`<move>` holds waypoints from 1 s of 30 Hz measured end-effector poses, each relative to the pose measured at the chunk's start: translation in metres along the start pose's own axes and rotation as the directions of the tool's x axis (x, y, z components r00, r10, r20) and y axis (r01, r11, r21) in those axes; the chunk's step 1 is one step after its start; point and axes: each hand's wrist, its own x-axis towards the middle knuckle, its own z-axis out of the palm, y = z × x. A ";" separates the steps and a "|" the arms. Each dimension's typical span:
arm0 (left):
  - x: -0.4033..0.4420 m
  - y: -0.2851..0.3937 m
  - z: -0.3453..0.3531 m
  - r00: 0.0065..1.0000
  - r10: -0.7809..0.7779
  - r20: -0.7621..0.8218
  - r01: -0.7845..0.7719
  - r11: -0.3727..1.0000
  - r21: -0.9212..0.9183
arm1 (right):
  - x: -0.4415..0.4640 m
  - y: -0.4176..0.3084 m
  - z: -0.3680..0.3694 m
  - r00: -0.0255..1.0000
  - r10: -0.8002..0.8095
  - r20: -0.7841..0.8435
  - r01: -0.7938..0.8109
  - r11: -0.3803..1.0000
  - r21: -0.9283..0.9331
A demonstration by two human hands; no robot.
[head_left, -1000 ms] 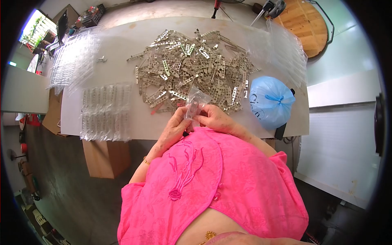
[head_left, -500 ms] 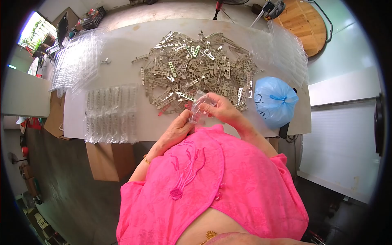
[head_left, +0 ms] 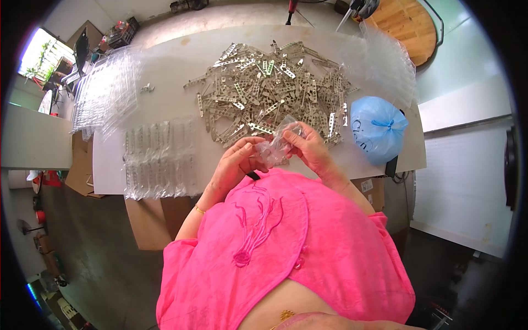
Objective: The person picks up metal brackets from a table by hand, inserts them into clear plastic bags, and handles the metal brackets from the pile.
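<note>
A crinkled clear plastic bag (head_left: 273, 151) is held between my two hands, close to my chest at the table's near edge. My right hand (head_left: 314, 151) pinches its upper right side between thumb and fingers. On the other side, my left hand (head_left: 235, 164) has its fingers curled against the bag's left edge. A small black piece (head_left: 253, 176) shows just below the left hand; its kind is unclear. Just beyond the hands lies a large heap of flat metal strips with holes (head_left: 264, 93). Whether the bag has anything inside cannot be made out.
Filled clear plastic packets (head_left: 159, 159) lie in rows at the left front of the table (head_left: 181, 49). Stacks of clear plastic sheets (head_left: 104, 93) sit at the far left and far right. A tied blue bag (head_left: 379, 132) rests on the right, with cardboard boxes (head_left: 157, 220) below.
The bag is spread wider between my hands. My left hand has risen and turned, its fingers now more visible, while the right has moved slightly right. The whole view has shifted a little.
</note>
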 end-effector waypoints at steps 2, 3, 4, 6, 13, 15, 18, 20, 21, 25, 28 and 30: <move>0.002 -0.004 -0.006 0.997 0.075 0.014 -0.074 0.996 -0.039 | -0.001 0.000 -0.002 0.999 0.047 -0.013 -0.045 0.990 0.136; 0.001 -0.005 -0.007 0.997 0.077 0.027 -0.076 0.996 -0.036 | -0.002 0.000 0.000 0.999 0.053 -0.013 -0.050 0.985 0.164; 0.000 -0.005 -0.006 0.997 0.074 0.026 -0.074 0.997 -0.036 | -0.003 0.000 0.001 0.998 0.054 -0.014 -0.051 0.985 0.165; 0.000 -0.006 -0.003 0.999 0.033 0.005 -0.033 0.999 0.021 | -0.006 -0.001 0.003 0.993 0.114 -0.028 -0.104 0.964 0.245; 0.005 -0.015 -0.003 0.999 0.031 -0.021 -0.031 0.999 0.015 | -0.011 -0.001 -0.005 0.987 0.150 0.059 -0.159 0.961 0.225; 0.007 -0.016 -0.002 0.998 0.059 -0.006 -0.059 0.995 -0.074 | -0.014 -0.007 -0.004 0.985 0.173 0.010 -0.170 0.951 0.258; 0.007 -0.015 0.008 0.998 0.057 -0.027 -0.056 0.998 0.041 | -0.013 -0.005 -0.014 0.986 0.169 0.010 -0.168 0.968 0.187; 0.011 -0.022 0.008 0.995 0.085 -0.053 -0.080 0.991 0.103 | -0.014 -0.009 -0.017 0.985 0.172 0.019 -0.172 0.970 0.170; 0.013 -0.025 0.008 0.991 0.112 -0.071 -0.099 0.981 0.166 | -0.014 -0.011 -0.018 0.985 0.170 0.023 -0.171 0.973 0.153; 0.021 -0.036 0.007 0.985 0.152 -0.078 -0.132 0.966 0.223 | -0.014 -0.015 -0.026 0.984 0.168 0.051 -0.173 0.978 0.120; 0.024 -0.040 0.010 0.979 0.171 -0.110 -0.142 0.962 0.232 | -0.011 -0.014 -0.036 0.985 0.160 0.058 -0.168 0.973 0.159; 0.025 -0.039 0.014 0.967 0.205 -0.150 -0.130 0.907 0.401 | -0.006 -0.010 -0.043 0.995 0.089 0.035 -0.094 0.977 0.191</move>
